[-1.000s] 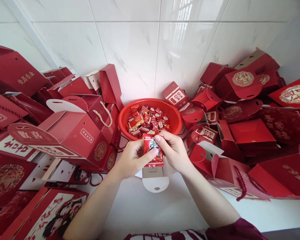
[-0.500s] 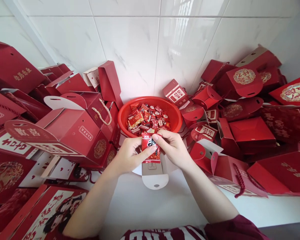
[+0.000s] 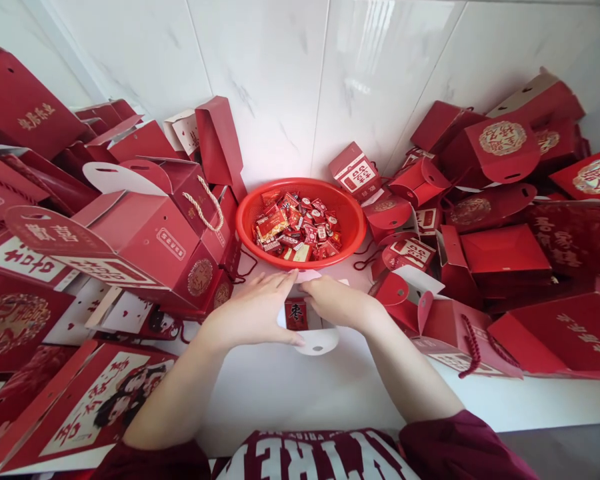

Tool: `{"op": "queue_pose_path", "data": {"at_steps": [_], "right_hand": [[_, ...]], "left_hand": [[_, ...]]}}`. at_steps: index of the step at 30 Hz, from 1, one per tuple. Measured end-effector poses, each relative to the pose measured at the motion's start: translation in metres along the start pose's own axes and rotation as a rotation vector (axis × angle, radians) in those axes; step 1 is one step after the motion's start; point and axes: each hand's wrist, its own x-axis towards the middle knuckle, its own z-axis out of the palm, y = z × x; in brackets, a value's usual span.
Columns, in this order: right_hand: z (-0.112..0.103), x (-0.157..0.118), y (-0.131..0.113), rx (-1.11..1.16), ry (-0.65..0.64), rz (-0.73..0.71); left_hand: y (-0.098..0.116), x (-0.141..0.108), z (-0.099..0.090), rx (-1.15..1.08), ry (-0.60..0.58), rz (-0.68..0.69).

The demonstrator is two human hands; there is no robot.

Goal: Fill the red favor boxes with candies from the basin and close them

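A small open cardboard gift box (image 3: 319, 341) with a white inside stands on the white counter. Flat in it lies a red candy packet (image 3: 296, 315) with a large dark character. My left hand (image 3: 253, 307) spans the box from the left, its thumb on the front flap and its fingertips by the back flap. From the right, my right hand (image 3: 337, 300) reaches down at the box with its fingers bent together; their tips are hidden. Just behind stands a red plastic basket (image 3: 353, 243) of assorted wrapped sweets (image 3: 295, 223).
Red gift boxes (image 3: 125, 230) are piled on the left, some with rope handles and flaps raised. More red boxes (image 3: 505, 260) crowd the right side. A white tiled wall (image 3: 275, 87) rises behind the basket. The white counter (image 3: 300, 393) runs along the front.
The red candy packet, held between both hands above the box before, now lies inside it. My hands have come down to the box's sides. The view has tilted lower.
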Motion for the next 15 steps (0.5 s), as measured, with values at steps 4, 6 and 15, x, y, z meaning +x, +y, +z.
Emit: {"op": "queue_pose_path", "data": {"at_steps": [4, 6, 15], "right_hand": [[0.000, -0.005, 0.000, -0.130, 0.047, -0.034], [-0.003, -0.008, -0.001, -0.144, 0.000, -0.034], [0.020, 0.014, -0.018, -0.171, -0.315, 0.038]], "left_hand": [[-0.006, -0.003, 0.024, -0.049, 0.033, -0.051], [-0.010, -0.007, 0.033, -0.052, 0.032, -0.067], [-0.041, -0.011, 0.088, -0.196, 0.269, 0.064]]}}
